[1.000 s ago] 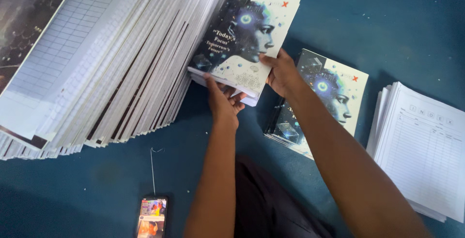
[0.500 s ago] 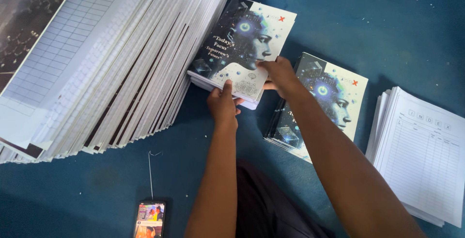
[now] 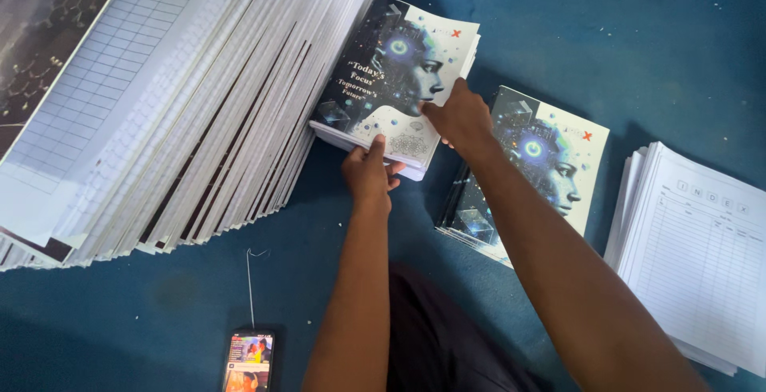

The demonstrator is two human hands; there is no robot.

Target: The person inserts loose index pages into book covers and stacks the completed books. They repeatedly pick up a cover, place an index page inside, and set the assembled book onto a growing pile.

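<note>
Head view: left hand (image 3: pixel 369 173) grips the near edge of a thick notebook stack (image 3: pixel 395 81), thumb on the cover, fingers (image 3: pixel 392 170) curled under the bottom edge, so clenched on the stack. Right hand (image 3: pixel 459 117) lies flat on the cover's right part, fingers spread and pressing, not wrapped around anything. Compared with a second ago the stack has slid up and left, now tight against the big slanted pile of ruled pages (image 3: pixel 183 113); the right hand moved from the stack's right edge onto the cover top, left hand moved from under the corner to the near edge. Reads as squaring the stack against the pile. Covers: dark blue-black with a pale robotic head in profile, glowing eye ring, white lower right part, small red cross at the top corner. A second notebook (image 3: pixel 542 169) with the same cover lies just right of the stack, on the blue floor (image 3: pixel 638 49). Far right, a white stack of printed table sheets (image 3: pixel 702 256). Bottom left, a phone (image 3: pixel 249 360) with lit screen, thin wire near it. Brown book edges at the top.
</note>
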